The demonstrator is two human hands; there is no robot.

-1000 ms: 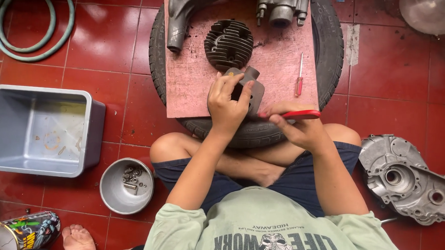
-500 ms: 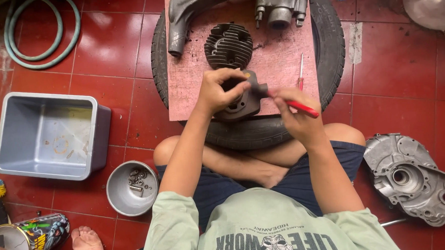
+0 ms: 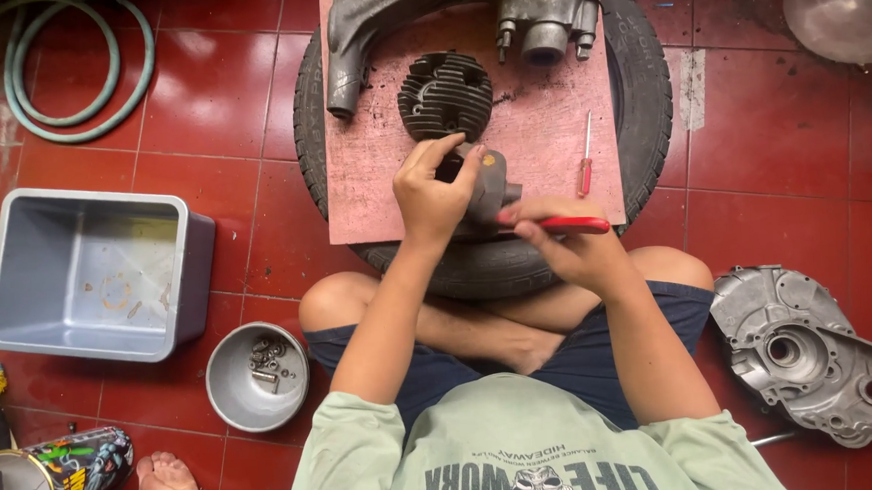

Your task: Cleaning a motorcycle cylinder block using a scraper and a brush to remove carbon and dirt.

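Red tiled floor; pink board [image 3: 548,122] on tyre [image 3: 645,89]. Left hand [image 3: 434,191] grips grey metal part [image 3: 487,179]; right hand [image 3: 563,239] pinches red-handled tool [image 3: 572,225], lying crosswise, tip toward part.

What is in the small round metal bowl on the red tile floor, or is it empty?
Not empty: the small round metal bowl holds a few small metal parts clustered near its upper side; most of its bottom is bare.
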